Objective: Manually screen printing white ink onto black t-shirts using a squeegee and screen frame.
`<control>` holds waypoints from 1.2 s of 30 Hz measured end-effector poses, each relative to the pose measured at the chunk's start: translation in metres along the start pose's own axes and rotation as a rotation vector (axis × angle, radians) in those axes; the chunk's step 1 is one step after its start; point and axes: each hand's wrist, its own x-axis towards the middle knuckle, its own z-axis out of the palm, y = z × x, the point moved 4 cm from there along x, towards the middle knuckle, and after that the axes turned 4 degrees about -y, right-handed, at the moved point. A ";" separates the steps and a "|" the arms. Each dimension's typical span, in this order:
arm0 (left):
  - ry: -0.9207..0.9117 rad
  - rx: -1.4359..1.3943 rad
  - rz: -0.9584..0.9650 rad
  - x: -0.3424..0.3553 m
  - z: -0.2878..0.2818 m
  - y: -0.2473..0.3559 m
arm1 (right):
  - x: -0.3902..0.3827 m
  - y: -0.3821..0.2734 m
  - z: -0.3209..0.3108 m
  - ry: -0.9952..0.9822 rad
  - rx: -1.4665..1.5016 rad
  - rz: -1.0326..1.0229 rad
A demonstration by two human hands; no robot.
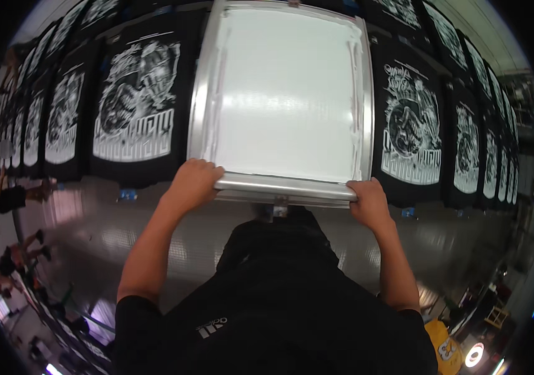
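Straight ahead of me lies a screen-printing frame (367,125) with silver metal sides and a wide white mesh (286,94). Streaks of white ink run along the mesh's left and right edges. My left hand (197,181) is wrapped round the frame's near left corner. At the near right corner, my right hand (369,199) grips the same near bar, its fingers curled over the top. Whatever lies under the frame is hidden. On either side are black T-shirts with white prints, one on the left (136,103) and one on the right (412,119).
More printed black shirts (64,119) stretch away in rows on both sides. Small blue pieces (127,195) show below the shirts' near edges. Other people (10,199) are at the far left. A yellow cloth (444,347) shows at lower right, above a grey floor (186,250).
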 end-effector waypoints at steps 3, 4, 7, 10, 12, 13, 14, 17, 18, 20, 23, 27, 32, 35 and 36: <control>0.115 -0.080 0.064 0.023 -0.042 0.001 | 0.011 0.015 -0.015 -0.105 0.151 0.096; 0.265 -0.164 0.076 0.032 -0.066 -0.001 | 0.022 0.021 -0.027 -0.124 0.227 0.118; 0.248 -0.197 0.054 0.092 -0.101 -0.037 | 0.082 0.046 -0.069 -0.061 0.143 0.078; 0.342 -0.244 -0.002 0.156 -0.124 -0.078 | 0.175 0.065 -0.104 0.011 0.037 0.019; 0.479 -0.198 0.019 0.205 -0.138 -0.108 | 0.233 0.087 -0.118 0.195 -0.080 -0.120; 0.590 -0.162 0.041 0.224 -0.146 -0.122 | 0.263 0.099 -0.121 0.237 -0.109 -0.134; 0.598 -0.158 0.041 0.247 -0.153 -0.134 | 0.291 0.110 -0.125 0.276 -0.141 -0.145; 0.767 0.024 0.036 0.287 -0.165 -0.151 | 0.349 0.120 -0.117 0.381 -0.211 -0.140; 0.682 0.038 -0.050 0.303 -0.155 -0.154 | 0.362 0.128 -0.100 0.336 -0.293 -0.074; 0.532 0.132 -0.141 0.312 -0.126 -0.155 | 0.367 0.129 -0.075 0.297 -0.373 -0.018; 0.596 0.108 -0.098 0.270 -0.097 -0.135 | 0.322 0.111 -0.042 0.193 -0.367 -0.002; 0.542 -0.003 -0.049 0.169 -0.078 -0.090 | 0.209 0.072 -0.061 0.105 -0.114 -0.054; 0.446 -0.175 -0.043 0.021 -0.035 -0.009 | 0.046 0.009 -0.053 0.101 0.059 -0.119; 0.423 -0.191 -0.043 -0.014 -0.005 0.017 | -0.002 -0.007 -0.024 0.025 0.078 -0.029; 0.429 -0.196 -0.053 -0.019 0.005 0.020 | -0.006 -0.009 -0.014 0.030 0.076 -0.030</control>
